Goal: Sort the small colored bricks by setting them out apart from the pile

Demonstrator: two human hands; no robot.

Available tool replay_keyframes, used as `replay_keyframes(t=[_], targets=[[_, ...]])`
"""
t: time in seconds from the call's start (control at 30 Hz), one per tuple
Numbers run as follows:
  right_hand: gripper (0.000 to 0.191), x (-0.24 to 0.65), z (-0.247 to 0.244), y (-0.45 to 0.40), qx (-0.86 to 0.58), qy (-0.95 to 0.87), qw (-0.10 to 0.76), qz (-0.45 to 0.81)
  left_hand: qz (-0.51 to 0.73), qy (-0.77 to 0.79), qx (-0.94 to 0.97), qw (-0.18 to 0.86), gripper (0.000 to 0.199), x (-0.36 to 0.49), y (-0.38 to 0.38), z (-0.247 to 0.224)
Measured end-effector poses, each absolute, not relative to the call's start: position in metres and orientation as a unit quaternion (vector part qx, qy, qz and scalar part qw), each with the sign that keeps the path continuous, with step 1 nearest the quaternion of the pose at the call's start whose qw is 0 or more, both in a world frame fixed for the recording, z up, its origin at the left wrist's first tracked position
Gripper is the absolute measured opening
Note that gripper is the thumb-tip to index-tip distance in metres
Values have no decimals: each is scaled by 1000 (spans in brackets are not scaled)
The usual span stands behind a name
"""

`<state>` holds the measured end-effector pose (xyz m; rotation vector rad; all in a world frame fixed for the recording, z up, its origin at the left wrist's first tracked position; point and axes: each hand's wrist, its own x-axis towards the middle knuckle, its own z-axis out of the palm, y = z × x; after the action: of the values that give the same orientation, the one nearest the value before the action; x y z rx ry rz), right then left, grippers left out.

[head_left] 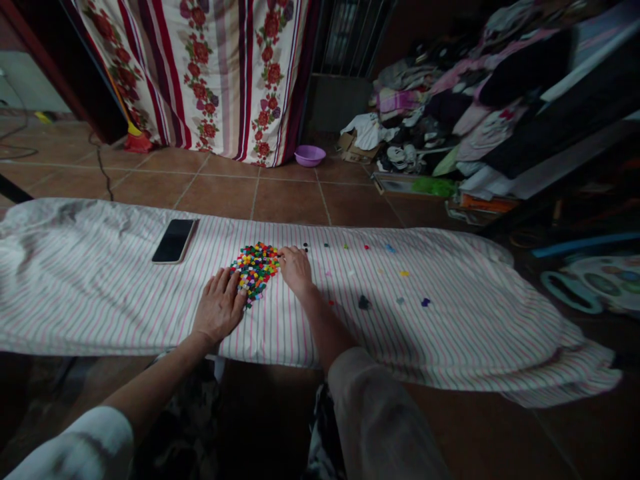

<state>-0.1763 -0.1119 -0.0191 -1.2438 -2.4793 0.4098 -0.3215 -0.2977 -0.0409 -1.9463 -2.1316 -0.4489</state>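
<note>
"Where is the pile of small coloured pieces (pixel 257 263) sitting?"

"It's lying on the cloth-covered worktop (pixel 125 300), between the two hands. The left hand (pixel 220 303) is resting along its left edge, and the right hand (pixel 297 267) is reaching its right edge with the fingertips."

"How are the hands being held?"

"The left is lying flat, fingers stretched out and slightly parted. The right is curling its fingers; I can't tell whether it's pinching a piece."

"And how is the pile looking?"

"It's showing a dense mix of red, yellow, green, orange, white and dark bits, spreading in a loose, uneven patch. To the right of the right hand, small sets are standing apart: a dark cluster (pixel 364 303), a purple cluster (pixel 425 303) and some yellow pieces (pixel 404 273) among them."
</note>
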Motion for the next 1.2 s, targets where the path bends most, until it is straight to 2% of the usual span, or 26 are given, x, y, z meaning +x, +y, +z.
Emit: replay_keyframes(t=[0.2, 0.4, 0.73, 1.2], targets=[[18, -173, -13, -110, -452, -857, 202, 145, -158, -735, -653, 94, 41, -322, -297, -40], [22, -153, -3, -89, -522, -798, 256, 160, -157, -741, -648, 79, 41, -321, -297, -36], [32, -133, -5, -62, -562, -791, 201, 135, -162, -752, -633, 90, 51, -321, -295, -37], [42, -131, -9, -62, -533, -810, 191, 155, -160, -762, -621, 87, 54, -318, -295, -35]])
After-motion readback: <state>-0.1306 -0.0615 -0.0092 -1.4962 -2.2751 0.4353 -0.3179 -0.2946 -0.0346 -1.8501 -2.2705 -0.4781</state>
